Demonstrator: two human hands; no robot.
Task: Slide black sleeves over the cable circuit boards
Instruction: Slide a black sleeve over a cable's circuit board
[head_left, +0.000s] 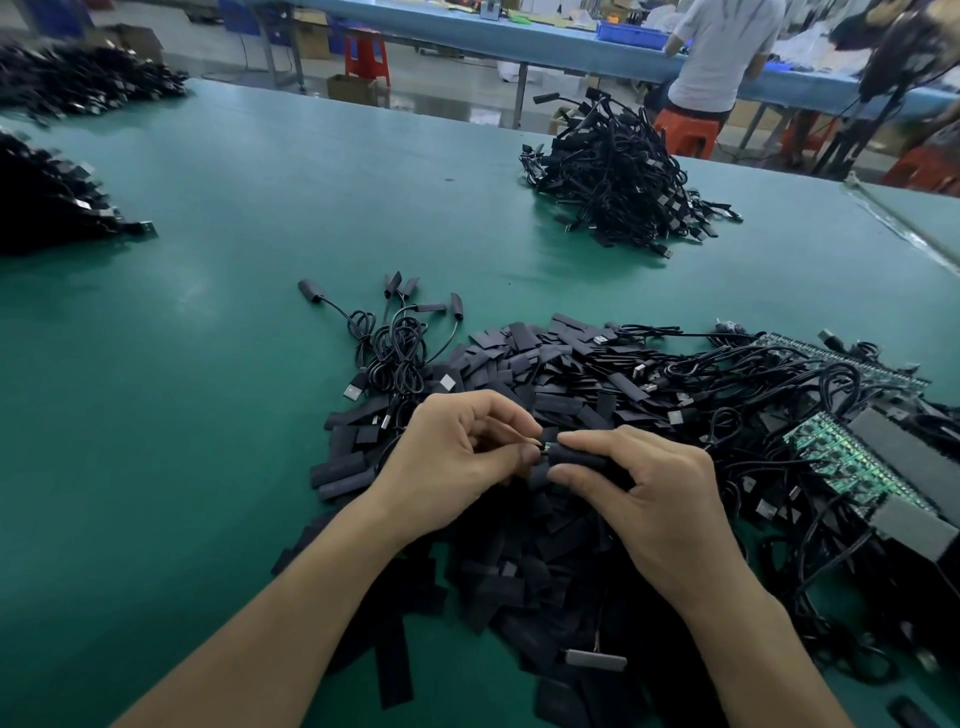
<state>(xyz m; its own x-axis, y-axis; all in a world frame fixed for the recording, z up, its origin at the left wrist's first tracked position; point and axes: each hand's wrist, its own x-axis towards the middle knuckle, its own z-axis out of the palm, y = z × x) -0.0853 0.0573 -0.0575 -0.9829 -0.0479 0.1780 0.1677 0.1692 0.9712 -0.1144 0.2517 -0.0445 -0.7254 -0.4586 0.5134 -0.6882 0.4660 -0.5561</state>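
My right hand (654, 493) pinches a black sleeve (576, 460) between thumb and fingers. My left hand (457, 457) pinches the cable's small circuit board (544, 446) at the sleeve's left mouth; only a sliver of the board shows. Both hands hover over a heap of loose flat black sleeves (519, 374). A tangle of black cables with green circuit boards (841, 457) lies to the right. A small bunch of sleeved cables (395, 343) lies just beyond my left hand.
The work lies on a green table (260, 208). A big pile of cables (618, 182) sits at the back right, and two more dark piles (52, 197) at the far left. A person (722, 52) stands at a blue bench behind.
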